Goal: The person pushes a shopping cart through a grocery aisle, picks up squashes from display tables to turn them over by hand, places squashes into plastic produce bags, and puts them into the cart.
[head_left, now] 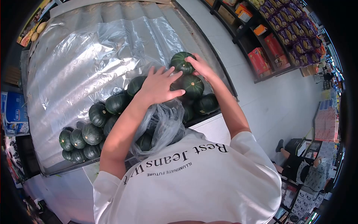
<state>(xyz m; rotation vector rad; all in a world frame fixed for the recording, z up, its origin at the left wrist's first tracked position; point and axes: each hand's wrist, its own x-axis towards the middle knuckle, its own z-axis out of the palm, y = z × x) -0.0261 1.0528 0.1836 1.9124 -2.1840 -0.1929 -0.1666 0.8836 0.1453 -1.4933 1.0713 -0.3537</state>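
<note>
Dark green, faintly striped kabocha squashes point(116, 103) are heaped along the near edge of a display stand point(93, 22). At the heap's right end my right hand point(201, 67) grips one round squash point(182, 63) from its right side. Just below it sits another squash point(193, 87) with a pale stem scar. My left hand point(158, 86) is spread, palm down, over the heap, left of the held squash; whether it touches the squashes beneath is hidden. A clear plastic bag point(164, 121) hangs crumpled below my left hand, with squash showing through it.
Shiny clear plastic sheeting point(100, 48) covers the corrugated stand top. Store shelves point(257, 44) with packaged goods stand across the tiled floor point(238, 74) at right. Another person point(305, 171) is at the lower right. Blue packages point(15, 108) lie at far left.
</note>
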